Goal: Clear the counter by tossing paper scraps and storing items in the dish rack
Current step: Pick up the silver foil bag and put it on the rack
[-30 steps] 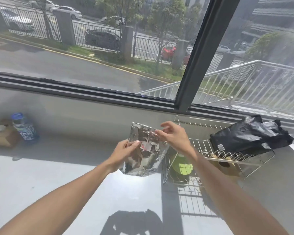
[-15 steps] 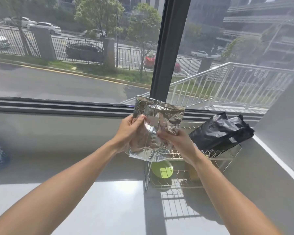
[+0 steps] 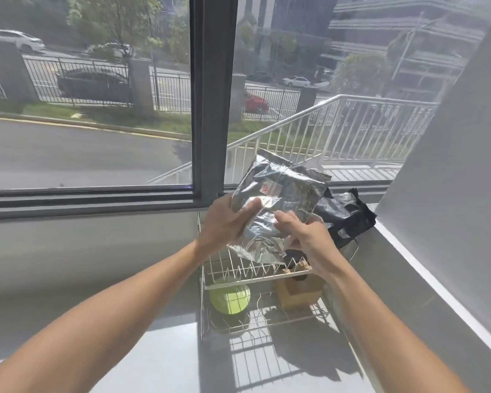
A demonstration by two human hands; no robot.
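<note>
A crinkled silver foil bag [image 3: 278, 199] with a small red-and-white label is held upright above the top shelf of a white wire dish rack [image 3: 238, 282]. My left hand [image 3: 227, 222] grips the bag's left side with the thumb on its front. My right hand [image 3: 306, 236] pinches its lower right part. A black plastic bag [image 3: 346, 214] lies on the rack's top shelf behind and to the right of the foil bag. On the lower shelf sit a green bowl [image 3: 230, 299] and a brown cardboard box [image 3: 298, 292].
The rack stands on a grey counter [image 3: 153, 358] in the corner, between the window sill [image 3: 82, 199] and a white wall [image 3: 451, 194] on the right. The dark window frame post [image 3: 210, 95] rises just behind the rack.
Both hands have carried the foil bag up and to the right, from beside the rack to over its top shelf. The view has swung right, so the bottle and box at the left are gone.
</note>
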